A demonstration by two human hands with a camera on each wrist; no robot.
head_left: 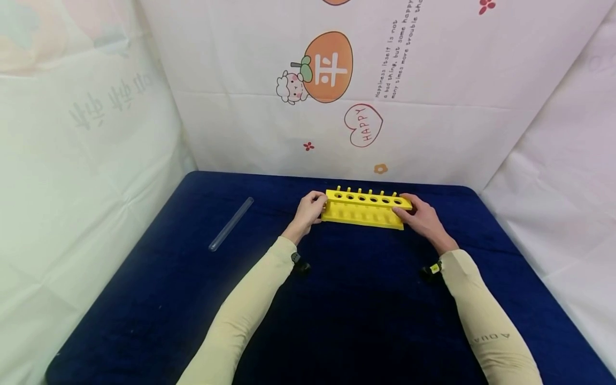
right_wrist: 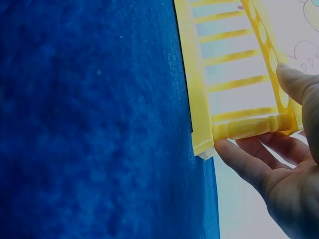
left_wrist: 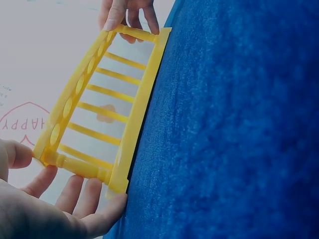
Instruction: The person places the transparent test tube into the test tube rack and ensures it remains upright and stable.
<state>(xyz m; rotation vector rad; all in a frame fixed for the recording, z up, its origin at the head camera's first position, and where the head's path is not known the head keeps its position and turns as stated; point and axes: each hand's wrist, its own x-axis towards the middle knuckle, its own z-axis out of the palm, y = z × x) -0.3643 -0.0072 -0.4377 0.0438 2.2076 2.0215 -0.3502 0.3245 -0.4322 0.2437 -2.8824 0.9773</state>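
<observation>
Sleeves: two long cream fabric sleeves (head_left: pixel 240 310), nearest the camera, angling inward up the table; lower ends cut off by the frame.
Left hand: left hand (head_left: pixel 303 211) at the rack's left end, wrist raised; grip clasping it, thumb and forefinger at the top strip, other fingers along the end post, little finger low by the base.
Right hand: right hand (head_left: pixel 425 219) mirrors it; grip holding the right end, thumb on the holed strip, fingers about the post.
Rack: yellow plastic six-hole rack (head_left: pixel 361 218) with a row of pegs, upright between both hands near the far edge of the dark-blue cloth-covered table (head_left: pixel 183 310).
Tube: clear, slender tube (head_left: pixel 231 224), lying slantwise on the cloth, well left of the rack.
Obscured: some right fingers behind the rack in the head view; rack's far end cropped in the right wrist view; base-to-cloth contact unclear.
</observation>
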